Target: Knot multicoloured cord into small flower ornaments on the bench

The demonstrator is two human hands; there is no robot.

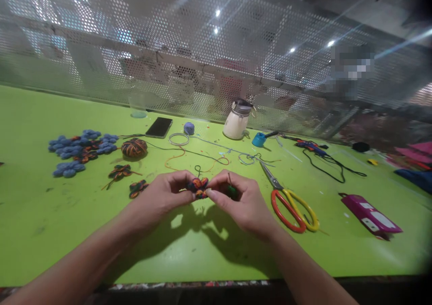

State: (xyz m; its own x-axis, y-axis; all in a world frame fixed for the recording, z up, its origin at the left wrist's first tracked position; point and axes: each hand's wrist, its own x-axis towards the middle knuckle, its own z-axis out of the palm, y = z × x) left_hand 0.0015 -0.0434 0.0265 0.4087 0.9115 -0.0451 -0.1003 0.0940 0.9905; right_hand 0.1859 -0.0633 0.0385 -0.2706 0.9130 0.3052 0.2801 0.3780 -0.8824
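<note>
A small multicoloured yarn flower [200, 185], in orange, red and dark strands, is pinched between both hands above the table. My left hand [170, 188] grips its left side with thumb and fingers closed. From the right, my right hand [238, 197] presses thumb and fingertips against it. Something dark green [231, 191] shows within the curl of my right fingers; its kind is unclear. Two similar multicoloured flowers [120, 172] lie left of my left hand, one partly behind the wrist. Blue yarn flowers [69, 169] are heaped farther left, with a variegated yarn ball [134, 148] beside them.
Scissors [293, 208] with red and yellow handles lie right of my right hand, near a purple case [371, 217]. Behind are a phone [159, 127], a small purple yarn ball [189, 128], a white jug [236, 122], a blue pot [259, 139] and loose yarn. Perforated mesh bounds the green table [189, 255].
</note>
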